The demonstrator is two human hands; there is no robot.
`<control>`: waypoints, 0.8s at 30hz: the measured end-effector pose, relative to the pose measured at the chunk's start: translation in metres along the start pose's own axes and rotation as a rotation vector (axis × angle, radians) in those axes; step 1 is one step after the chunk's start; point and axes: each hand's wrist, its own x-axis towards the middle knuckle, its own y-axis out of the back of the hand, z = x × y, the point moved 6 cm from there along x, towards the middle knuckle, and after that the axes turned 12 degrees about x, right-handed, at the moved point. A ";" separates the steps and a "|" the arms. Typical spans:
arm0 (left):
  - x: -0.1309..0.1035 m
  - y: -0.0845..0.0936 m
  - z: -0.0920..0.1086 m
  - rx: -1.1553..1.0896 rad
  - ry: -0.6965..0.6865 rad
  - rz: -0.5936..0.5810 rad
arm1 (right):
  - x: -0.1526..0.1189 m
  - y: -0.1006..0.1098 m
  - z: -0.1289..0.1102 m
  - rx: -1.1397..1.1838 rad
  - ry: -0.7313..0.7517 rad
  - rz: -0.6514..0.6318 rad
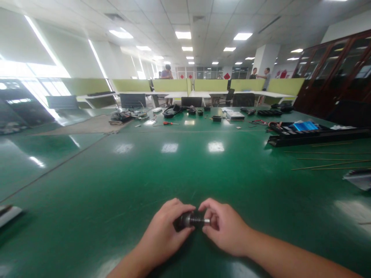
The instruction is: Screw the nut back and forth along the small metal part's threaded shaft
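Observation:
My left hand [171, 224] is closed around a dark cylindrical part with a ribbed neck and a silver shaft end [197, 220], held level just over the green tabletop [139, 173]. Its shaft points right, toward my right hand [224, 226]. The right thumb and forefinger curve apart on either side of the shaft tip, and the other fingers curl behind it. Whether those fingers touch the tip is hard to see. The rear of the part is hidden in my left palm.
Thin rods [330, 159] and a black tray with a blue item [305, 126] lie at right. An orange-handled screwdriver [169, 123], black boxes [216, 118] and tangled parts [127, 116] sit along the far side. A white-edged object [10, 216] is at left. People stand beyond the partitions.

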 end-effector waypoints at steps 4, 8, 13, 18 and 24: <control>-0.001 -0.002 0.000 -0.013 0.033 -0.025 | -0.001 -0.001 0.000 -0.021 0.005 -0.006; -0.001 -0.003 0.000 -0.016 0.032 -0.018 | 0.000 -0.001 -0.002 -0.047 0.015 -0.003; 0.000 -0.005 0.000 -0.032 0.017 -0.025 | 0.000 -0.001 -0.002 -0.044 0.030 0.003; 0.001 -0.002 0.005 -0.051 -0.009 -0.019 | -0.001 -0.003 -0.002 -0.020 0.026 0.006; 0.001 -0.003 0.008 -0.062 -0.038 -0.022 | -0.001 -0.003 -0.003 -0.028 0.013 0.004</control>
